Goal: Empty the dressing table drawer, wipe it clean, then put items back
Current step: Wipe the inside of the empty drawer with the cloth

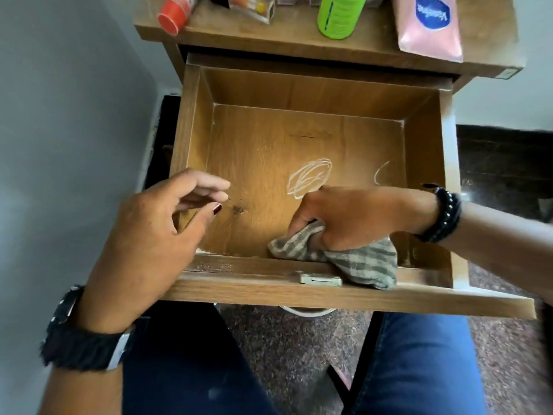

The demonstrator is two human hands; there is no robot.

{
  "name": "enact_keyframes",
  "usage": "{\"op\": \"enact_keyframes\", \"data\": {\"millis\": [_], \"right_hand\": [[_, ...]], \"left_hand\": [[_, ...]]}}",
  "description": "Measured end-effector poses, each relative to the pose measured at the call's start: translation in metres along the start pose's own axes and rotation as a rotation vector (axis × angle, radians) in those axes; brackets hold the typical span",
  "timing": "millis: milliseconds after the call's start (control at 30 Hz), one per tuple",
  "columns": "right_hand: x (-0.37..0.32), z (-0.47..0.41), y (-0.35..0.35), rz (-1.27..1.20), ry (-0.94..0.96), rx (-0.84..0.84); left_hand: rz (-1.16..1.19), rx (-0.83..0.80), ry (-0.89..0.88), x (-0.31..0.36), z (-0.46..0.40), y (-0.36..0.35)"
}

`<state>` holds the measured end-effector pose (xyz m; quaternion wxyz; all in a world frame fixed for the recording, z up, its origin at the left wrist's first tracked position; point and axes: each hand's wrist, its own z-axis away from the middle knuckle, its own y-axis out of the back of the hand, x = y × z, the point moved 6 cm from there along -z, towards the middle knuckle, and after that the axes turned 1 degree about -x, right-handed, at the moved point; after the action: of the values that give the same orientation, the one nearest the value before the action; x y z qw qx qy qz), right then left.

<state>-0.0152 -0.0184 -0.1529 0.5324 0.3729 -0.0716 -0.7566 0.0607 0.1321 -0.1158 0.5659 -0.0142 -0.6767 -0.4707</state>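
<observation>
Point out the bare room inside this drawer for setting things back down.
The drawer floor is bare from the back wall to the white scribble, and along the left wall. The front right is crowded: the right hand grips the cloth there.

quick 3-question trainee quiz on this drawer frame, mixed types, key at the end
1. True or false: the drawer still holds bottles.
2. Multiple choice: the striped cloth is held by A) the left hand B) the right hand C) neither hand.
3. Fill in: white scribble marks show on the drawer's ____.

Key:
1. False. Nothing lies in it but the cloth; the green bottle and pink pouch are on the table top.
2. B. The right hand has it in its grip; the left hand holds nothing.
3. Floor.
</observation>
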Motion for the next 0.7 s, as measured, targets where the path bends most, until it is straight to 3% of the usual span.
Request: {"op": "enact_keyframes", "data": {"millis": [200,467,567,700], "right_hand": [[-0.042,-0.033,0.005,-0.050,0.177,0.087],[0.047,0.032,-0.006,0.239,-0.223,-0.303],[0.057,0.035,-0.014,0.233,-0.276,-0.335],[0.027,0.029,0.001,0.210,-0.180,-0.256]], "left_hand": [[-0.011,0.001,0.002,-0.001,0.002,-0.001],[-0.099,-0.038,-0.022,-0.002,0.001,-0.005],[-0.105,-0.042,-0.013,-0.001,0.002,-0.006],[-0.040,-0.035,-0.003,-0.002,0.003,-0.003]]}}
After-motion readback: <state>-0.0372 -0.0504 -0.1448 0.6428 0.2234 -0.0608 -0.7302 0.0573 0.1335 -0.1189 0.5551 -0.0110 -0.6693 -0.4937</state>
